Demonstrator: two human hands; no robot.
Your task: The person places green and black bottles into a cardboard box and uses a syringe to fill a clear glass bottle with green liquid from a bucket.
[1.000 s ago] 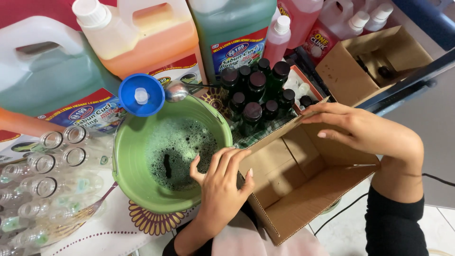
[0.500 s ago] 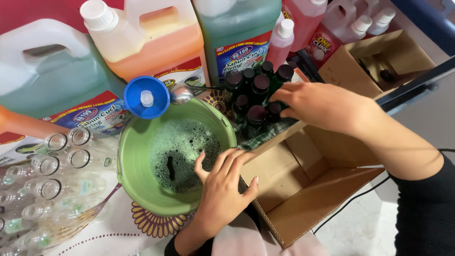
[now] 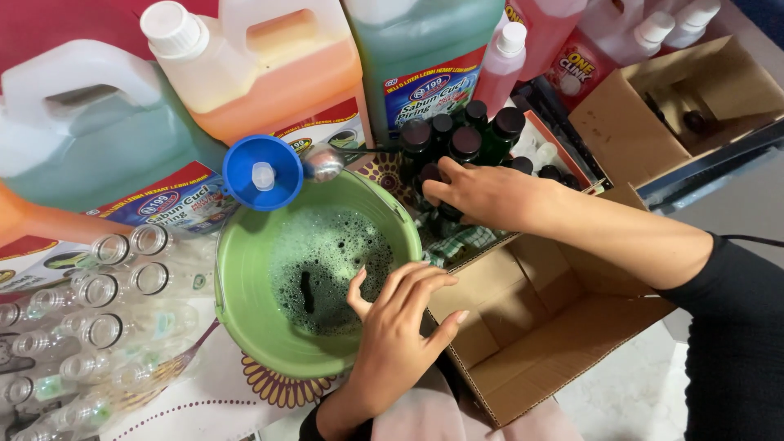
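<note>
Right hand [image 3: 482,192], centre frame, fingers closed on one dark capped bottle [image 3: 431,175] among the cluster beside the green bucket [image 3: 245,318]; left hand [image 3: 400,335] spread on its rim; best lifted straight up, neighbours undisturbed.

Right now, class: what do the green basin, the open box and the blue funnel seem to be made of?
Green basin: likely plastic, with a smooth, even colour and a moulded rim. Open box: brown corrugated cardboard, matte, with creased flaps. Blue funnel: apparently glossy plastic, uniform in colour.
</note>
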